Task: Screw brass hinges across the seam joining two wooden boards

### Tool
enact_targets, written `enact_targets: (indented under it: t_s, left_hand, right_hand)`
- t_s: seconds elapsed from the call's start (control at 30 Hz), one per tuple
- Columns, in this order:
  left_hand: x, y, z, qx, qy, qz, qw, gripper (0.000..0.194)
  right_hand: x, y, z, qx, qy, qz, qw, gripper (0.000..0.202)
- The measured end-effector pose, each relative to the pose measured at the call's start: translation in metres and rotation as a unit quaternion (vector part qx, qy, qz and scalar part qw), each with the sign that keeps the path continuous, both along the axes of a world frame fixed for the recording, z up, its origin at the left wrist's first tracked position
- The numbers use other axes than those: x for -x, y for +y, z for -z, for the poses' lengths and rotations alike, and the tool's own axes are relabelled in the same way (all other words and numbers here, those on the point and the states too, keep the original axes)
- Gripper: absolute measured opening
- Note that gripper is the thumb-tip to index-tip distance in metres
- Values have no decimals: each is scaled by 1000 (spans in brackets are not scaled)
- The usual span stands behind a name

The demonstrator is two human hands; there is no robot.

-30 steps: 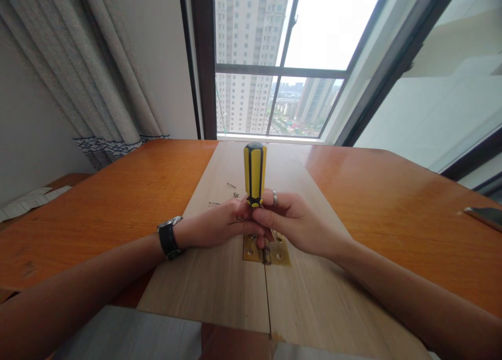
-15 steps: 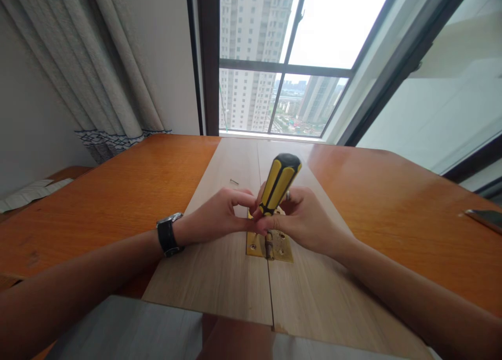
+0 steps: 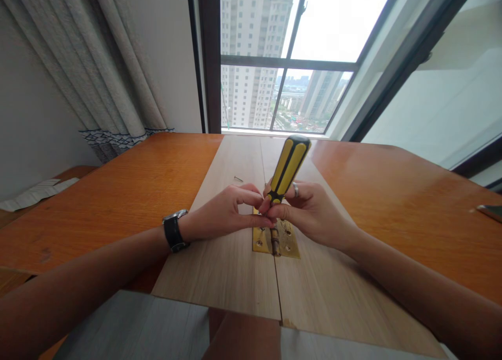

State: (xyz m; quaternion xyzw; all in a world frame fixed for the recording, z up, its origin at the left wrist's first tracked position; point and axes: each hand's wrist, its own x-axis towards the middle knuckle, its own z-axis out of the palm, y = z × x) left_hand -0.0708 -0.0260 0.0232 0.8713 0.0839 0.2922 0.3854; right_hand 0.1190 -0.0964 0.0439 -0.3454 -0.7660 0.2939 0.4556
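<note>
A yellow-and-black screwdriver [image 3: 291,166] stands tilted, its handle leaning up and to the right. My right hand [image 3: 319,213] is closed, its fingertips gripping the tool just below the handle. From the left, my left hand [image 3: 221,212] pinches close to the tool's lower end; its fingertips meet the right hand's, and what they hold is hidden. Under both hands lies a brass hinge [image 3: 291,249], opened flat across the seam between the left wooden board [image 3: 219,276] and the right wooden board [image 3: 333,292]. Fingers cover the hinge's far part and the screwdriver's tip.
A loose screw [image 3: 238,179] lies on the left board beyond my left hand. The boards rest on an orange-brown wooden table [image 3: 117,208]. At the right edge is a dark flat object [image 3: 492,212]. A curtain [image 3: 86,51] hangs at left, and a window [image 3: 286,65] is behind.
The view has shifted slightly, so the boards and hinge appear a little further right. The screwdriver handle sits a bit higher and further right; both hands keep their grips.
</note>
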Motion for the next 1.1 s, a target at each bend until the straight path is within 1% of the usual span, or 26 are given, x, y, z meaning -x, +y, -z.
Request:
enact_targets:
  t_s: [0.13, 0.23, 0.33, 0.4, 0.47, 0.53, 0.6, 0.73, 0.93, 1.03, 1.1]
  left_hand:
    - [0, -2, 0, 2, -19, -14, 1000, 21]
    - [-1, -3, 0, 17, -13, -30, 999, 17]
    - [-1, -4, 0, 13, -10, -45, 999, 13]
    - [-2, -5, -1, 2, -16, -40, 999, 9]
    - [-2, -4, -1, -5, -25, -24, 999, 6]
    - [-2, -3, -1, -14, -29, -9, 999, 5]
    - [-1, -1, -1, -23, -30, -1, 999, 6]
    - [0, 0, 0, -22, -26, 3, 999, 6]
    - [0, -2, -1, -31, -35, 10, 999, 12]
    - [-1, -2, 0, -32, -41, 7, 999, 8]
    - [-2, -2, 0, -36, -41, 9, 998, 8]
  right_hand:
    - [2, 0, 1, -4, 21, -3, 1000, 14]
    - [3, 1, 4, 5, 23, 3, 1000, 19]
    - [3, 2, 6, 22, 35, 10, 999, 21]
    - [1, 1, 5, 33, 38, 8, 999, 18]
    - [0, -1, 3, 44, 41, -7, 998, 17]
    - [-1, -5, 1, 54, 53, -34, 997, 25]
    - [-2, -8, 0, 67, 73, -49, 994, 28]
    - [1, -7, 0, 99, 96, -35, 990, 26]
    - [6, -2, -2, 35, 123, -17, 992, 24]
    - [6, -6, -3, 47, 105, -15, 993, 24]
    - [4, -8, -3, 57, 97, -26, 993, 26]
